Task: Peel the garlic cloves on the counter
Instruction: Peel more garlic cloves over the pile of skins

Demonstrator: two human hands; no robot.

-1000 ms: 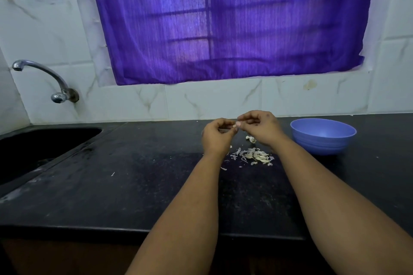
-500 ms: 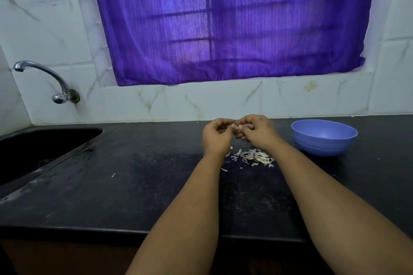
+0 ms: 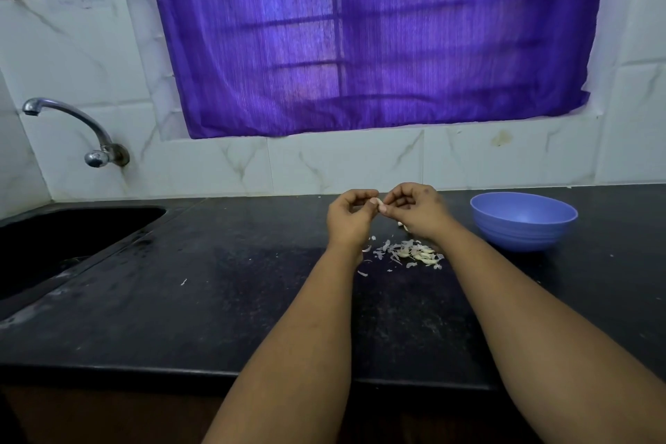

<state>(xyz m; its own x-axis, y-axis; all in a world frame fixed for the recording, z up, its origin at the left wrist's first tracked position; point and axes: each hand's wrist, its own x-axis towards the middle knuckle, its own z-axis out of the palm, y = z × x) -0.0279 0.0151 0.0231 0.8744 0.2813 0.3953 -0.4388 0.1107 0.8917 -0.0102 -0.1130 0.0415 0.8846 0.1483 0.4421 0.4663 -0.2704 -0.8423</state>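
Note:
Above the black counter, my left hand and my right hand meet fingertip to fingertip. Between them they pinch a small pale garlic clove. Both hands have curled fingers. Below them lies a heap of white garlic skins on the counter. Another pale clove peeks out beside my right wrist, mostly hidden.
A blue bowl stands on the counter to the right of my hands; its inside is not visible. A dark sink with a metal tap is at the left. A tiled wall and a purple curtain are behind.
My hands stayed together over the skins, working the clove. They drew close half a second ago, and now the clove shows again between the fingertips.

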